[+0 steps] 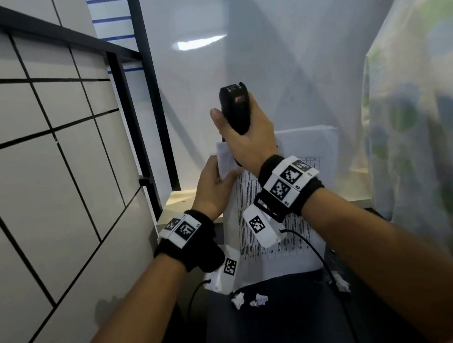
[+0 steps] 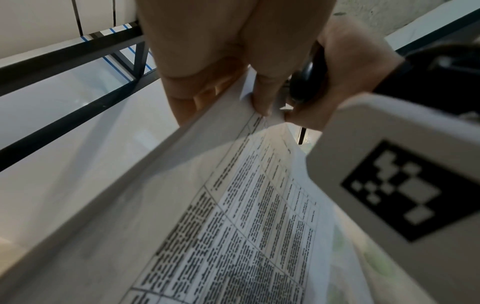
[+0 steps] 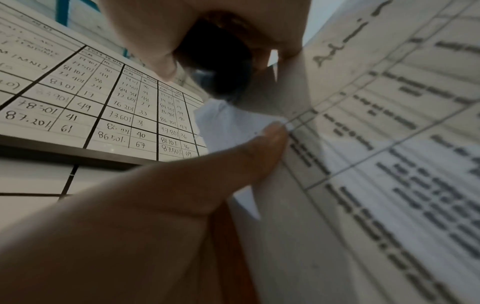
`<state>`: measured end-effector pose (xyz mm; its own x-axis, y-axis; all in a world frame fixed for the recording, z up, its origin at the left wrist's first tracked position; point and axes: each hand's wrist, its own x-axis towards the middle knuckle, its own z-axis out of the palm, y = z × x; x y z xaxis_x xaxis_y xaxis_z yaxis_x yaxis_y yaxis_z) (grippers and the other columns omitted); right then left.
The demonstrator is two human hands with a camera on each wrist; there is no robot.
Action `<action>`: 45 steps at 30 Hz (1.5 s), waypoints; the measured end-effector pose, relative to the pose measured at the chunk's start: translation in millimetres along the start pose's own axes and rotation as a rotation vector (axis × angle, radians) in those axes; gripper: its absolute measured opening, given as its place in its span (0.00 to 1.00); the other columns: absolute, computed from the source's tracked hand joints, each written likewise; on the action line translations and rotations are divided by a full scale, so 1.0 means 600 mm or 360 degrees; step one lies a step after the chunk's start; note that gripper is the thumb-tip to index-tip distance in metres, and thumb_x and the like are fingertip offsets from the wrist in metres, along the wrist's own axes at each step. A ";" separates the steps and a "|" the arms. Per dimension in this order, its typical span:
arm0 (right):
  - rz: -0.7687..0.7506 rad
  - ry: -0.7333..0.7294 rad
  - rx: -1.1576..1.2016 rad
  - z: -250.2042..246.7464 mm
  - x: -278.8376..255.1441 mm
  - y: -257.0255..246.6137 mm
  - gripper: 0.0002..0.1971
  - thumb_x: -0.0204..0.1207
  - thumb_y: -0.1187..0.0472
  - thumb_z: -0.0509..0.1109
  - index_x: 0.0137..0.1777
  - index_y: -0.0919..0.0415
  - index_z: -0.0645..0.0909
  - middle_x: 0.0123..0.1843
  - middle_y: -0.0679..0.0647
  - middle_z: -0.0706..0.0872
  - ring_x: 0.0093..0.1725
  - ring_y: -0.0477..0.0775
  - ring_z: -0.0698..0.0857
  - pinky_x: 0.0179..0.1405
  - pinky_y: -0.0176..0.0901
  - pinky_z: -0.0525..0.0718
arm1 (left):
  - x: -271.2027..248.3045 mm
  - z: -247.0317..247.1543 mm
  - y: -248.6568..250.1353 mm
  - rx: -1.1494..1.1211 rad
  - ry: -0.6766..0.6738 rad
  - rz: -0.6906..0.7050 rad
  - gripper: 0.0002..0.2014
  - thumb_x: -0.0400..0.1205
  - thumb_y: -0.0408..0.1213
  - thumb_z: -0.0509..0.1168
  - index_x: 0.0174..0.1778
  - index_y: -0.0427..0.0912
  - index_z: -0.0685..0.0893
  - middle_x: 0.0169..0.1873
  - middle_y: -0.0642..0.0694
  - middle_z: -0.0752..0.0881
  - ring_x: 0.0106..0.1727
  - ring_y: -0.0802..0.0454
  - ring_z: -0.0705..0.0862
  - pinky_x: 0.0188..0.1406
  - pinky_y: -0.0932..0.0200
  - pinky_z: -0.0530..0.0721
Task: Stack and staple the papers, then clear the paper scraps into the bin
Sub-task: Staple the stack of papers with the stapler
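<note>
A stack of printed papers is held up off the dark table, its top left corner pinched by my left hand. The left wrist view shows that thumb on the front of the papers and fingers behind. My right hand grips a black stapler upright just above that corner. In the right wrist view the stapler sits in my curled fingers beside the papers. Several crumpled paper scraps lie on the table below the stack.
A whiteboard with a black grid stands to the left, next to a black metal frame. A patterned curtain hangs at the right. The dark table reaches to the near edge. Cables run from both wrist cameras.
</note>
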<state>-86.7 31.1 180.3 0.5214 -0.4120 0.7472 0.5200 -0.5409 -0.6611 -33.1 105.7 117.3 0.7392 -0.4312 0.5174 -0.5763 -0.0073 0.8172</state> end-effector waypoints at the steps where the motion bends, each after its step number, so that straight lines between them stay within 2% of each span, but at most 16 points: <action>1: 0.0008 0.0015 0.0016 0.006 0.000 -0.004 0.13 0.75 0.47 0.70 0.53 0.52 0.76 0.38 0.45 0.81 0.41 0.47 0.85 0.46 0.35 0.86 | -0.001 -0.001 0.001 0.0013 -0.0022 -0.0007 0.13 0.82 0.34 0.63 0.61 0.33 0.76 0.53 0.40 0.82 0.54 0.50 0.80 0.53 0.52 0.80; 4: 0.0072 0.0060 0.0070 0.019 0.003 -0.018 0.10 0.74 0.47 0.70 0.38 0.48 0.74 0.34 0.51 0.81 0.38 0.57 0.86 0.45 0.51 0.89 | -0.005 -0.004 0.006 -0.0032 -0.0104 0.0001 0.08 0.82 0.35 0.64 0.54 0.38 0.76 0.50 0.37 0.83 0.52 0.45 0.82 0.56 0.43 0.81; 8: 0.0125 0.0073 0.0092 0.028 0.008 -0.029 0.15 0.74 0.48 0.71 0.30 0.49 0.72 0.29 0.53 0.80 0.33 0.58 0.84 0.38 0.51 0.88 | -0.008 -0.004 0.012 -0.0075 -0.0177 0.0005 0.10 0.81 0.38 0.65 0.53 0.37 0.76 0.51 0.35 0.85 0.52 0.43 0.83 0.56 0.42 0.82; 14: 0.0217 0.0138 -0.0026 0.035 0.013 -0.027 0.18 0.74 0.59 0.69 0.25 0.50 0.67 0.22 0.46 0.71 0.22 0.47 0.73 0.25 0.35 0.75 | -0.004 -0.008 0.010 -0.0029 -0.0247 0.0021 0.13 0.82 0.22 0.60 0.63 0.26 0.76 0.52 0.41 0.82 0.42 0.67 0.84 0.41 0.77 0.82; 16: 0.0248 0.0112 -0.0055 0.036 0.014 -0.031 0.17 0.72 0.59 0.68 0.25 0.51 0.67 0.22 0.47 0.72 0.23 0.49 0.73 0.26 0.38 0.77 | -0.003 -0.010 0.013 -0.0003 -0.0260 0.0018 0.13 0.82 0.23 0.60 0.63 0.24 0.76 0.53 0.40 0.82 0.45 0.62 0.84 0.41 0.79 0.81; 18: 0.0264 0.0092 -0.0054 0.033 0.015 -0.035 0.16 0.72 0.58 0.69 0.25 0.53 0.69 0.23 0.50 0.75 0.25 0.51 0.76 0.27 0.40 0.81 | -0.003 -0.009 0.017 -0.0027 -0.0249 0.0004 0.15 0.83 0.26 0.60 0.65 0.25 0.75 0.54 0.41 0.82 0.47 0.56 0.82 0.46 0.74 0.81; 21: 0.0272 0.0111 0.0022 0.027 0.014 -0.037 0.14 0.73 0.57 0.70 0.27 0.53 0.72 0.26 0.55 0.79 0.28 0.54 0.81 0.30 0.42 0.85 | -0.003 -0.007 0.021 -0.0052 -0.0246 -0.0054 0.14 0.83 0.34 0.63 0.62 0.31 0.76 0.54 0.40 0.83 0.54 0.46 0.83 0.58 0.49 0.82; 25: 0.0220 0.0102 -0.0014 0.024 0.012 -0.031 0.15 0.73 0.57 0.70 0.27 0.52 0.71 0.26 0.54 0.78 0.29 0.55 0.81 0.33 0.47 0.87 | -0.005 -0.003 0.022 -0.0022 -0.0262 -0.0020 0.08 0.84 0.33 0.60 0.58 0.38 0.76 0.50 0.41 0.83 0.40 0.56 0.82 0.39 0.67 0.82; 28: 0.0241 0.0133 -0.0031 0.024 0.013 -0.024 0.17 0.73 0.59 0.69 0.26 0.52 0.68 0.22 0.48 0.73 0.24 0.49 0.75 0.27 0.41 0.81 | -0.005 -0.001 0.029 -0.0022 -0.0281 -0.0040 0.08 0.84 0.28 0.60 0.58 0.37 0.76 0.53 0.41 0.82 0.52 0.48 0.81 0.55 0.50 0.81; 31: 0.0271 0.0192 -0.0073 0.027 0.017 -0.019 0.17 0.71 0.60 0.68 0.25 0.51 0.66 0.21 0.47 0.70 0.22 0.47 0.72 0.25 0.37 0.76 | -0.004 0.000 0.032 0.0030 -0.0311 -0.0048 0.09 0.83 0.23 0.58 0.58 0.34 0.76 0.52 0.42 0.81 0.54 0.49 0.79 0.50 0.60 0.81; 33: 0.0291 0.0177 -0.0114 0.026 0.020 -0.020 0.16 0.71 0.59 0.69 0.25 0.52 0.68 0.22 0.48 0.73 0.23 0.50 0.74 0.26 0.41 0.81 | -0.002 0.003 0.034 0.0030 -0.0313 -0.0069 0.13 0.84 0.24 0.58 0.63 0.29 0.75 0.54 0.42 0.81 0.54 0.50 0.79 0.46 0.69 0.81; 35: 0.0336 0.0166 -0.0034 0.021 0.022 -0.023 0.13 0.72 0.56 0.69 0.28 0.52 0.72 0.27 0.53 0.79 0.28 0.53 0.80 0.34 0.47 0.87 | 0.002 0.005 0.034 0.0013 -0.0278 -0.0117 0.16 0.84 0.30 0.59 0.67 0.28 0.73 0.57 0.41 0.82 0.57 0.46 0.82 0.53 0.64 0.84; 36: 0.0367 0.0187 0.0066 0.017 0.024 -0.022 0.11 0.73 0.55 0.70 0.31 0.52 0.74 0.30 0.55 0.82 0.31 0.54 0.82 0.38 0.49 0.88 | 0.004 0.007 0.032 0.0005 -0.0257 -0.0141 0.18 0.84 0.33 0.60 0.68 0.29 0.73 0.59 0.38 0.83 0.59 0.42 0.82 0.60 0.53 0.84; 38: 0.0438 0.0384 0.0378 -0.006 0.029 -0.026 0.08 0.74 0.56 0.71 0.36 0.52 0.76 0.33 0.55 0.84 0.34 0.54 0.83 0.40 0.47 0.87 | 0.005 0.012 0.027 -0.0011 -0.0243 -0.0194 0.18 0.84 0.34 0.60 0.68 0.30 0.72 0.58 0.35 0.83 0.60 0.41 0.82 0.66 0.37 0.78; 42: 0.0477 0.1010 0.1003 -0.109 0.033 -0.010 0.08 0.73 0.56 0.71 0.40 0.59 0.76 0.29 0.56 0.79 0.25 0.54 0.79 0.31 0.41 0.81 | -0.001 0.025 0.024 0.0038 -0.0188 -0.0232 0.20 0.86 0.33 0.57 0.74 0.35 0.67 0.64 0.36 0.81 0.60 0.47 0.80 0.69 0.48 0.76; 45: 0.0575 0.1010 0.0889 -0.200 0.003 0.044 0.03 0.75 0.58 0.64 0.46 0.56 0.73 0.32 0.57 0.75 0.29 0.57 0.80 0.38 0.50 0.85 | -0.002 0.027 0.027 0.0025 -0.0138 -0.0260 0.23 0.86 0.35 0.56 0.78 0.38 0.64 0.71 0.38 0.77 0.72 0.43 0.76 0.76 0.46 0.71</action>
<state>-153.3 -71.9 172.2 0.3324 -0.9016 0.2767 0.7352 0.0639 -0.6749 -48.8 91.4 125.7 0.7910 -0.4992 0.3536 -0.4567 -0.0973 0.8843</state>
